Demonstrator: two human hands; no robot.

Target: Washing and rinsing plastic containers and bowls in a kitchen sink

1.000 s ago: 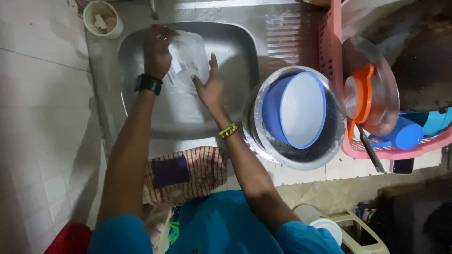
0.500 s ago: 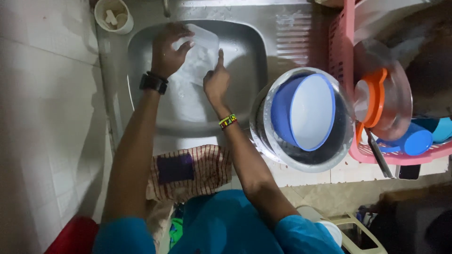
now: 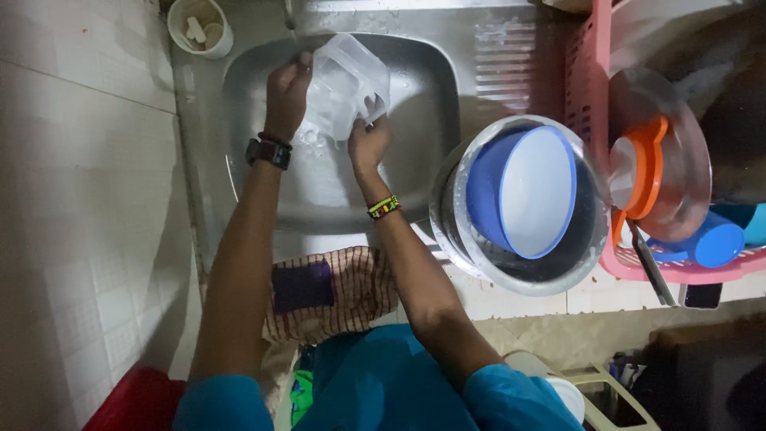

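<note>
Both my hands hold a clear plastic container [image 3: 345,89] over the steel sink [image 3: 423,136], under the tap [image 3: 289,14]. My left hand [image 3: 287,92] grips its left side, a black watch on that wrist. My right hand [image 3: 369,140] holds its lower right edge, with fingers reaching inside; a coloured bracelet is on that wrist. Water wets the container and the basin below it.
A large steel bowl [image 3: 467,247] with a blue bowl [image 3: 523,191] inside sits on the counter to the right. A pink dish rack [image 3: 590,104] holds a glass lid, an orange item and a blue cup [image 3: 714,243]. A white cup [image 3: 199,24] stands top left. A striped cloth [image 3: 335,291] hangs at the front edge.
The container has been lifted and tilted up under the tap. My right hand moved from its outside face to its lower edge, fingers inside.
</note>
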